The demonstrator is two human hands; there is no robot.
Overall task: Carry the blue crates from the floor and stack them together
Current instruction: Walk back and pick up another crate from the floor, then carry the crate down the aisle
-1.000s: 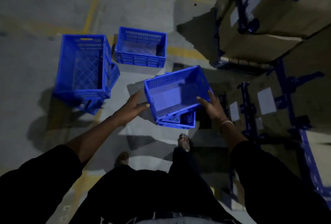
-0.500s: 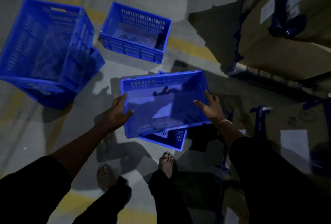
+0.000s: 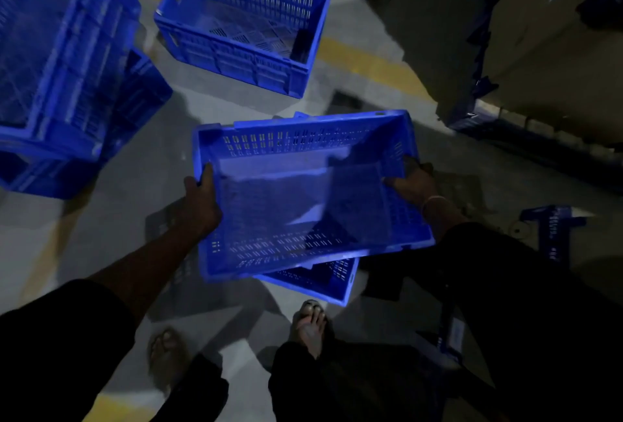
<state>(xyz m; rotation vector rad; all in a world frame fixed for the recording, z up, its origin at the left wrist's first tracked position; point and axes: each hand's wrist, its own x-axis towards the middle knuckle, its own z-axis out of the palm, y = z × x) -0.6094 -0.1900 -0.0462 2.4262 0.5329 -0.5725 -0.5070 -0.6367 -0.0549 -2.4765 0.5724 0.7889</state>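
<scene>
An empty blue crate (image 3: 296, 199) is held in the air at the centre, open side up. My left hand (image 3: 200, 201) grips its left rim, thumb over the edge. My right hand (image 3: 416, 184) grips its right rim. Below it another blue crate (image 3: 320, 281) lies on the floor, mostly hidden. A single blue crate (image 3: 242, 20) stands on the floor further ahead. At the far left rises a stack of blue crates (image 3: 64, 67).
Large cardboard boxes (image 3: 539, 51) on blue pallets stand at the right. A blue piece (image 3: 553, 229) lies on the floor at the right. My bare feet (image 3: 310, 324) stand just behind the lower crate. Yellow lines (image 3: 371, 66) cross the grey floor.
Both hands have closed on the crate's rims and the crate has come nearer and leveller. The view has moved forward, so the stack and far crate look larger.
</scene>
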